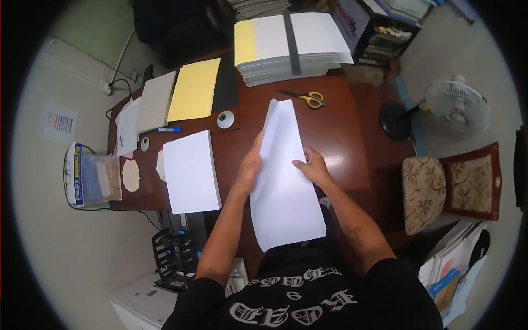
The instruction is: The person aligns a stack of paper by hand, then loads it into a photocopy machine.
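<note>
White paper (286, 187), curved lengthwise, is held up in front of my body over the desk's near edge. My left hand (251, 165) grips its left edge, fingers hidden behind it. On the right edge my right hand (314, 166) pinches the paper, thumb on top. Beyond the paper lie scissors (312, 99) with yellow and black handles. To the left is a neat stack of white paper (191, 173). A tall stack of sheets (291, 47) with a dark metal ruler (291, 44) across it stands at the back.
On the desk (335, 132) at the left lie a yellow pad (194, 89), a grey pad (155, 102), a blue marker (169, 130) and a box (99, 176). A fan (456, 104) and a chair (423, 192) stand at the right.
</note>
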Tool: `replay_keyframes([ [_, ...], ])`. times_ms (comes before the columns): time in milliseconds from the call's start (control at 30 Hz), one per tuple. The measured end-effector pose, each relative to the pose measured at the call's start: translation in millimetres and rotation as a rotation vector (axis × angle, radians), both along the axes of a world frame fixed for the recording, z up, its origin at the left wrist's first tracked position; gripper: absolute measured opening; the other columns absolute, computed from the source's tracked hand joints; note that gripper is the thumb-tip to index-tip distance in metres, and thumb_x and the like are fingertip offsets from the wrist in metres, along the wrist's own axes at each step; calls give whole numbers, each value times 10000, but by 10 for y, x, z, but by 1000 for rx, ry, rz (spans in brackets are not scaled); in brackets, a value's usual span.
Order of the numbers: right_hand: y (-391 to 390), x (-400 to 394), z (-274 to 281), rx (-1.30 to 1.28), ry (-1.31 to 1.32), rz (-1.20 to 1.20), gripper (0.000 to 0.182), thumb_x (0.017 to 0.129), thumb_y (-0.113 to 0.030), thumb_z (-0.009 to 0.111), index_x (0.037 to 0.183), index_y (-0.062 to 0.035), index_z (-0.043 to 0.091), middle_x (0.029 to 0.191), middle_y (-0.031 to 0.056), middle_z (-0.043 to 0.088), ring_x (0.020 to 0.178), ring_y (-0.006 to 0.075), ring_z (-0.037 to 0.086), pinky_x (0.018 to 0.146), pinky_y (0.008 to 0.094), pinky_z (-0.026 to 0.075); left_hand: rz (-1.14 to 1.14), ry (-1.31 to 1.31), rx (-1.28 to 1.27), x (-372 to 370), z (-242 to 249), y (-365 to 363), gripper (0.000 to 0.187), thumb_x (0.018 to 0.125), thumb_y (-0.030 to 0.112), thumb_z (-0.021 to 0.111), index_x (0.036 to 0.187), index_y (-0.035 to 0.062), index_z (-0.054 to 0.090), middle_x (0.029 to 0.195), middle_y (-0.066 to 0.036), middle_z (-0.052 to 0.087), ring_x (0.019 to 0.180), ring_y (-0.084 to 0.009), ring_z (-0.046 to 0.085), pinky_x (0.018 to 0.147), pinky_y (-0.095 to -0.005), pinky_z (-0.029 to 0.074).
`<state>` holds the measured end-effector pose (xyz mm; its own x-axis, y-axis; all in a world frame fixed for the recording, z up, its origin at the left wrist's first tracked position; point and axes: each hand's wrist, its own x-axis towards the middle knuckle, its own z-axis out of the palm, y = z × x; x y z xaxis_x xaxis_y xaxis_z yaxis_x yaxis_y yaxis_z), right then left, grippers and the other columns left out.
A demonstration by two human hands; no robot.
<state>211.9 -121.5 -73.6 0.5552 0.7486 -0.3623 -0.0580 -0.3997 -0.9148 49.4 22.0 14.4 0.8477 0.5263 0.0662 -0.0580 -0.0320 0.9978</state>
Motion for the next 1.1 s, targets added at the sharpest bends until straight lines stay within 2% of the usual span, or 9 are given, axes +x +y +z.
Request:
replay_keyframes([
  [167, 4, 51, -72, 1, -46, 71, 372, 781, -161, 749, 1076, 17, 610, 928, 135, 696, 842, 220, 666, 762, 316, 508, -178, 486, 827, 407, 201, -92, 989, 742, 672, 618, 1529, 194, 257, 1579, -232, 128, 1435, -482, 107, 1132, -576, 171],
  [300, -20, 77, 68, 28, -57, 65, 359, 781, -163, 756, 1068, 8, 624, 933, 130, 696, 834, 221, 659, 764, 316, 507, -242, 755, 1152, 425, -53, -197, 1079, 697, 693, 655, 1537, 181, 211, 1586, -230, 74, 1440, -490, 35, 1069, -716, 86],
  [433, 12, 52, -24, 45, -17, 44, 358, 788, -152, 760, 1075, 13, 623, 904, 127, 697, 809, 206, 659, 744, 315, 509, -21, 726, 957, 98, -209, 223, 1068, 768, 574, 653, 1542, 86, 103, 1556, -320, -64, 1418, -546, -24, 1070, -696, 51],
  [533, -7, 60, -115, 24, 21, 28, 369, 785, -142, 763, 1090, 13, 622, 890, 123, 698, 770, 196, 659, 724, 310, 509, -37, 291, 684, 207, -130, 49, 1082, 806, 696, 514, 1538, 50, 48, 1570, -289, -63, 1453, -459, 23, 1148, -547, 97],
  [633, -17, -14, -109, 130, 131, -75, 336, 815, -110, 727, 1097, 36, 618, 907, 105, 707, 771, 152, 656, 694, 283, 506, 142, -15, -117, -2, -34, 32, 1046, 876, 763, 319, 1528, 30, -41, 1595, -193, 24, 1468, -302, 109, 1172, -416, 152],
  [700, -8, -69, -91, 189, 174, -124, 325, 823, -100, 714, 1097, 45, 616, 920, 101, 710, 784, 140, 655, 696, 272, 504, 261, 90, -671, -561, -329, 67, 1109, 837, 832, 223, 1502, -52, 131, 1538, -176, 275, 1398, -299, 318, 1146, -406, 251],
  [767, 11, -71, -179, 232, 149, -162, 318, 830, -89, 702, 1099, 53, 612, 931, 97, 713, 795, 132, 655, 701, 265, 502, 241, -70, -901, -916, -443, -128, 1119, 824, 849, 186, 1487, -52, 205, 1509, -170, 336, 1368, -303, 367, 1138, -406, 269],
  [867, -6, -45, -26, 174, 172, -128, 324, 822, -82, 705, 1103, 51, 612, 925, 104, 715, 788, 141, 659, 716, 259, 500, 304, -123, -904, -972, -373, -528, 1140, 825, 849, 139, 1465, -92, 225, 1494, -184, 363, 1389, -280, 341, 1154, -391, 236],
  [1100, 23, -100, -164, 159, 80, -119, 313, 815, -82, 706, 1099, 23, 625, 897, 102, 722, 738, 133, 665, 661, 255, 502, 334, 757, 457, 69, 24, -1081, 964, 870, 571, 534, 1537, 66, 55, 1522, -359, -63, 1407, -527, 42, 1115, -616, 82],
])
